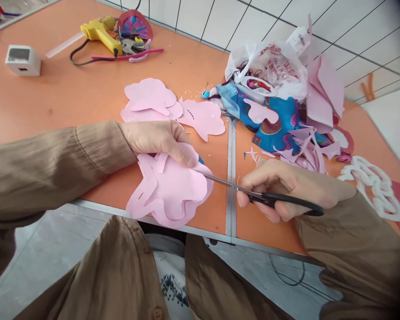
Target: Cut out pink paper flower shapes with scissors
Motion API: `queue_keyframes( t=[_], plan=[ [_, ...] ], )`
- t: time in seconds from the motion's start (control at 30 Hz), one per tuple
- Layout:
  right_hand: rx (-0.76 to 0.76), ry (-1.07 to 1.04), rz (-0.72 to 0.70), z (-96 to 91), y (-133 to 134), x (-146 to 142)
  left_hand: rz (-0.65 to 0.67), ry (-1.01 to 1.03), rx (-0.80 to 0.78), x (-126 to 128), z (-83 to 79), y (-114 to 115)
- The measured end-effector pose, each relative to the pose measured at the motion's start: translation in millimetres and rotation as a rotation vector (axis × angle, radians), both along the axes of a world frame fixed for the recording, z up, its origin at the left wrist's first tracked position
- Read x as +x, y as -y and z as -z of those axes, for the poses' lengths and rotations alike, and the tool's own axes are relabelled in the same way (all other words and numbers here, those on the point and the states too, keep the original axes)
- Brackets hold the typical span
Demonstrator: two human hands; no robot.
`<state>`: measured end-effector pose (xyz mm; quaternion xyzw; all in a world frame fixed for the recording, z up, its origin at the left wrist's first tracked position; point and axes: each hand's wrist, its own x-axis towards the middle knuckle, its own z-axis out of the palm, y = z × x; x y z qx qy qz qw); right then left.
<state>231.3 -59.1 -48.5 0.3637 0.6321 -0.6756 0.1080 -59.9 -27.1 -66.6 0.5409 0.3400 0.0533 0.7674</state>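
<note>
Layered pink paper (176, 186), partly trimmed, over the table's (70, 93) near edge.
The left hand (156, 140) pinches its top; the right hand (286, 186), fingers curled through the scissors (226, 182), sets the blades at its right rim. A cut strip dangles, so the outline looks unfinished; finished cutouts (153, 100) lie behind, scraps (303, 151) to the right.

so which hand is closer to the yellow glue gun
Left. The left hand, gripping the pink paper, is nearer the table edge and a little right of the glue gun. The right hand, holding the scissors, is much farther right.
</note>
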Motion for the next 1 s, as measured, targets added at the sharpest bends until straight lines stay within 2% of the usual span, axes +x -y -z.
queue_keyframes(
  t=[0.13,0.27,0.77,1.0],
  plan=[
    [-0.030,-0.008,0.017,-0.9,-2.0,2.4,-0.034,-0.002,-0.009,-0.2,-0.3,0.5],
    [-0.023,0.019,0.020,-1.7,-3.7,2.4,-0.012,0.002,-0.037,-0.2,-1.0,1.3],
    [-0.010,-0.009,0.010,1.7,-3.2,4.7,-0.008,-0.002,-0.006,0.4,0.4,0.4],
    [-0.005,0.017,-0.022,-1.2,-5.0,4.7,-0.048,-0.051,0.015,-0.2,-1.0,2.1]
  ],
)
